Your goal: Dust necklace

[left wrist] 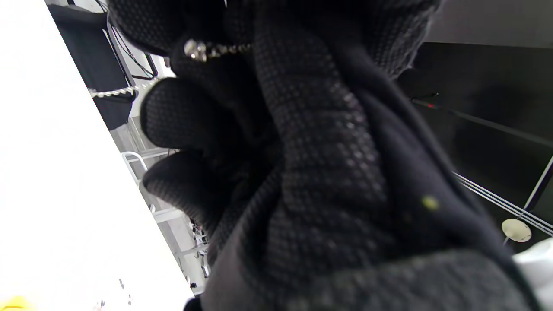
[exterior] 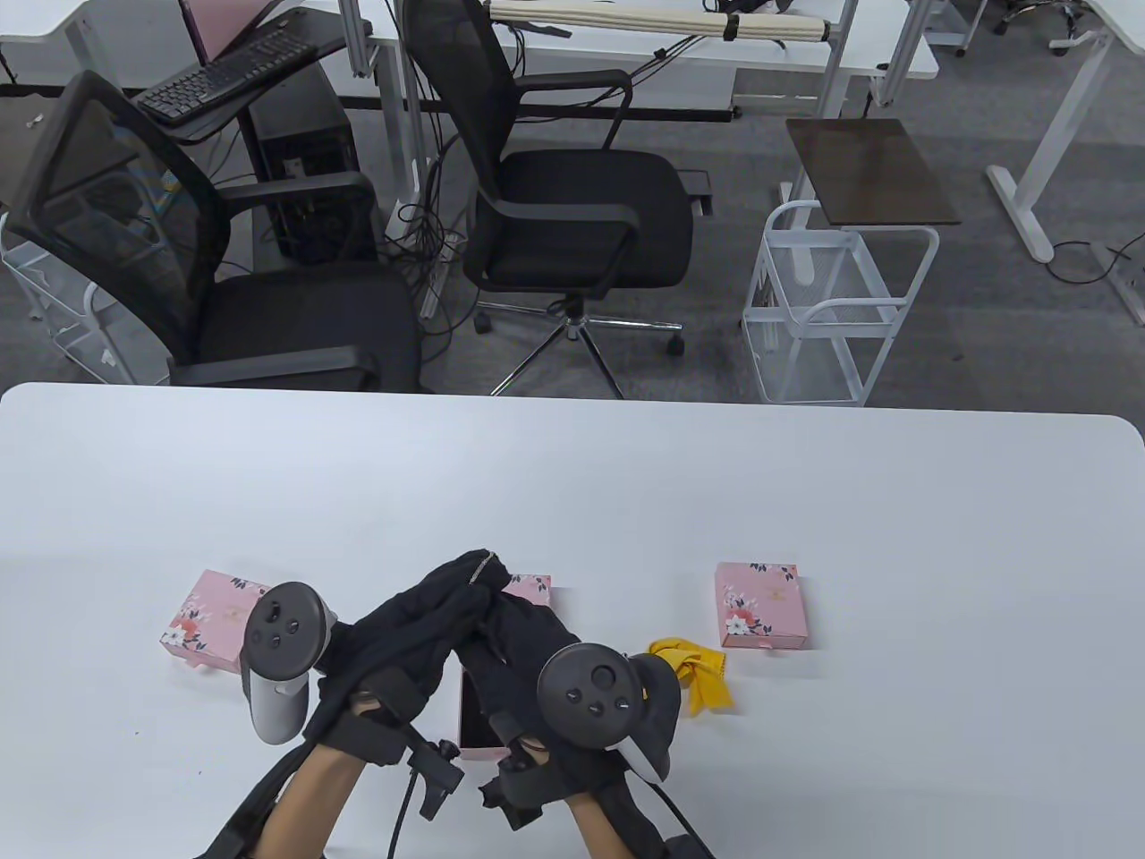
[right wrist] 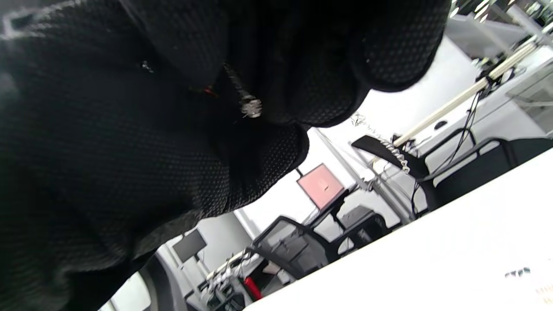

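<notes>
Silver is glinting between black knitted gloves: the thin silver chain necklace (exterior: 484, 564) is running across the fingertips at lower centre of the table view; the left hand (exterior: 407, 626) and right hand (exterior: 514, 640) are meeting there, fingers of both curling in and pinching it, its length lying roughly along the left fingers; neither hand is nearer, I judge. The crumpled yellow cloth (exterior: 698, 676) is lying just right of the right hand, so that hand seems placed to reach it; pink floral cardboard boxes (exterior: 762, 605) are sitting nearby on the smooth white table (exterior: 626, 483).
</notes>
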`<state>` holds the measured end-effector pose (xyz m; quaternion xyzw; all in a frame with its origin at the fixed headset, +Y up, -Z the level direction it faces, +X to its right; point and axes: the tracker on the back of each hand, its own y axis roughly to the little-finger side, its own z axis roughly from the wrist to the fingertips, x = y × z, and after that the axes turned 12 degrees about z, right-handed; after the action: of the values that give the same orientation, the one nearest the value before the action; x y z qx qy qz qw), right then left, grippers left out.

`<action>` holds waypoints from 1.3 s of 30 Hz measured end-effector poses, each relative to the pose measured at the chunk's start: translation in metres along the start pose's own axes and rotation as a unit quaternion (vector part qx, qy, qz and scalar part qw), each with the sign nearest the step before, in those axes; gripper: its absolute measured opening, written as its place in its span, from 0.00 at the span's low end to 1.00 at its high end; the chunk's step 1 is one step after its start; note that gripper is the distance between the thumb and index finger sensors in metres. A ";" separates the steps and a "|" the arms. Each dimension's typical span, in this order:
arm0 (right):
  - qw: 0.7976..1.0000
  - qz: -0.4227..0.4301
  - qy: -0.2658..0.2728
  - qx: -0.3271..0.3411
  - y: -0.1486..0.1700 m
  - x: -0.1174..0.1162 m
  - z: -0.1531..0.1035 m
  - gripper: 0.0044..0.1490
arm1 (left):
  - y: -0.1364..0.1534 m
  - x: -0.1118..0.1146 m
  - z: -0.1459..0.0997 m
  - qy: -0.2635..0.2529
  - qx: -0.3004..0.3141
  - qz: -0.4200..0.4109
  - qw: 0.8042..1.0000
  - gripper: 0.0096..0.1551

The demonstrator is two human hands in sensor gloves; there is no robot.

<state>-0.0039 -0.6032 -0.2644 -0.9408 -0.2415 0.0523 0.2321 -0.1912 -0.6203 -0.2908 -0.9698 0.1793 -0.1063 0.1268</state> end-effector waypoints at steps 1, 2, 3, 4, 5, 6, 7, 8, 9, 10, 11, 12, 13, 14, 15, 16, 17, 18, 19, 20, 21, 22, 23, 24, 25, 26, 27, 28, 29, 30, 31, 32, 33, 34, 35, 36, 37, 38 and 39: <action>1.000 -0.005 0.002 0.008 0.000 0.000 0.000 0.22 | 0.000 -0.001 0.000 -0.005 -0.001 -0.003 1.000 0.22; 1.000 -0.010 -0.002 0.014 -0.001 0.001 0.001 0.22 | 0.002 -0.004 0.000 -0.019 -0.003 -0.002 1.000 0.22; 1.000 -0.011 -0.010 0.011 -0.001 0.003 0.001 0.22 | 0.003 -0.008 0.000 -0.032 -0.006 -0.001 0.999 0.22; 1.000 -0.008 -0.022 0.008 -0.002 0.004 0.001 0.22 | 0.005 -0.012 0.000 -0.043 -0.012 -0.003 0.999 0.21; 0.999 0.000 -0.034 0.007 -0.002 0.005 0.002 0.22 | 0.007 -0.016 0.001 -0.050 -0.017 -0.006 0.999 0.21; 0.999 0.005 -0.042 0.004 -0.002 0.004 0.002 0.22 | 0.009 -0.019 0.001 -0.054 -0.021 -0.008 0.998 0.21; 0.999 0.008 -0.051 -0.001 -0.002 0.004 0.002 0.22 | 0.012 -0.024 0.002 -0.053 -0.023 -0.010 0.998 0.21; 0.998 0.007 -0.069 -0.004 -0.002 0.002 0.003 0.21 | 0.013 -0.029 0.003 -0.047 -0.029 -0.015 0.998 0.20; 0.996 0.002 -0.085 -0.008 -0.002 0.000 0.004 0.21 | 0.015 -0.033 0.003 -0.047 -0.033 -0.014 0.998 0.20; 0.994 -0.004 -0.104 -0.014 -0.001 -0.002 0.005 0.21 | 0.015 -0.036 0.003 -0.048 -0.033 -0.009 0.998 0.20; 0.993 -0.009 -0.120 -0.019 -0.001 -0.004 0.005 0.21 | 0.016 -0.041 0.002 -0.052 -0.037 -0.001 0.998 0.20; 0.990 -0.013 -0.137 -0.023 0.000 -0.007 0.006 0.21 | 0.017 -0.044 0.002 -0.059 -0.039 0.002 0.998 0.20; 0.986 -0.017 -0.160 -0.032 0.002 -0.011 0.007 0.21 | 0.017 -0.048 0.001 -0.068 -0.040 0.008 0.997 0.20; 0.983 -0.017 -0.180 -0.038 0.004 -0.014 0.008 0.22 | 0.017 -0.052 0.001 -0.071 -0.042 0.012 0.997 0.20; 0.979 -0.018 -0.200 -0.045 0.005 -0.018 0.008 0.21 | 0.018 -0.055 0.000 -0.076 -0.043 0.010 0.996 0.20; 0.976 -0.019 -0.213 -0.048 0.006 -0.021 0.008 0.21 | 0.018 -0.058 -0.001 -0.081 -0.043 0.008 0.996 0.20; 0.971 -0.020 -0.231 -0.055 0.008 -0.025 0.009 0.21 | 0.018 -0.062 -0.002 -0.083 -0.044 0.006 0.996 0.20; 0.969 -0.022 -0.240 -0.058 0.009 -0.028 0.009 0.21 | 0.018 -0.064 -0.002 -0.086 -0.044 0.005 0.995 0.20; 0.966 -0.025 -0.249 -0.060 0.009 -0.030 0.009 0.21 | 0.018 -0.068 -0.003 -0.091 -0.043 0.006 0.995 0.20; 0.963 -0.032 -0.260 -0.064 0.011 -0.035 0.009 0.21 | 0.018 -0.071 -0.004 -0.094 -0.043 0.010 0.995 0.20; 0.961 -0.035 -0.265 -0.065 0.011 -0.037 0.008 0.21 | 0.018 -0.073 -0.005 -0.095 -0.043 0.012 0.995 0.20; 0.958 -0.045 -0.276 -0.068 0.012 -0.041 0.008 0.21 | 0.017 -0.076 -0.006 -0.099 -0.041 0.015 0.994 0.20; 0.955 -0.051 -0.282 -0.071 0.013 -0.044 0.008 0.21 | 0.017 -0.079 -0.007 -0.106 -0.039 0.016 0.993 0.20; 0.953 -0.059 -0.289 -0.074 0.014 -0.047 0.008 0.21 | 0.017 -0.080 -0.007 -0.109 -0.038 0.017 0.993 0.21; 0.950 -0.065 -0.295 -0.076 0.015 -0.049 0.008 0.21 | 0.016 -0.083 -0.008 -0.115 -0.033 0.017 0.993 0.21; 0.948 -0.072 -0.301 -0.079 0.017 -0.052 0.007 0.21 | 0.016 -0.085 -0.009 -0.122 -0.027 0.017 0.992 0.21; 0.947 -0.074 -0.302 -0.080 0.018 -0.053 0.007 0.21 | 0.015 -0.086 -0.009 -0.127 -0.023 0.019 0.992 0.21; 0.945 -0.078 -0.305 -0.084 0.019 -0.056 0.007 0.21 | 0.014 -0.087 -0.010 -0.134 -0.015 0.025 0.991 0.21; 0.945 -0.077 -0.305 -0.085 0.020 -0.057 0.007 0.21 | 0.013 -0.088 -0.011 -0.138 -0.011 0.034 0.990 0.21; 0.945 -0.075 -0.305 -0.087 0.021 -0.058 0.007 0.21 | 0.011 -0.088 -0.011 -0.143 -0.007 0.046 0.989 0.21; 0.945 -0.070 -0.306 -0.090 0.023 -0.059 0.007 0.21 | 0.010 -0.088 -0.012 -0.153 -0.004 0.061 0.986 0.21; 0.945 -0.066 -0.308 -0.092 0.024 -0.060 0.007 0.21 | 0.009 -0.088 -0.012 -0.161 -0.002 0.070 0.985 0.22; 0.943 -0.061 -0.313 -0.096 0.026 -0.062 0.007 0.21 | 0.007 -0.087 -0.012 -0.169 0.004 0.081 0.982 0.22; 0.942 -0.062 -0.316 -0.099 0.028 -0.062 0.007 0.21 | 0.005 -0.086 -0.013 -0.177 0.011 0.085 0.980 0.22; 0.942 -0.059 -0.314 -0.101 0.030 -0.063 0.007 0.21 | 0.004 -0.085 -0.013 -0.177 0.016 0.089 0.980 0.21; 0.942 -0.058 -0.314 -0.101 0.030 -0.064 0.007 0.21 | 0.004 -0.084 -0.013 -0.175 0.020 0.090 0.980 0.21; 0.942 -0.056 -0.316 -0.102 0.031 -0.064 0.008 0.21 | 0.003 -0.083 -0.013 -0.180 0.020 0.090 0.979 0.21; 0.942 -0.055 -0.316 -0.102 0.031 -0.064 0.008 0.21 | 0.003 -0.082 -0.013 -0.185 0.020 0.091 0.978 0.21; 0.942 -0.053 -0.316 -0.103 0.031 -0.064 0.008 0.21 | 0.002 -0.081 -0.014 -0.196 0.020 0.093 0.976 0.20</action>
<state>-0.0482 -0.6548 -0.2864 -0.8807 -0.3558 0.3090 0.0482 -0.2697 -0.5945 -0.2911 -0.9481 0.2384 0.0944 0.1881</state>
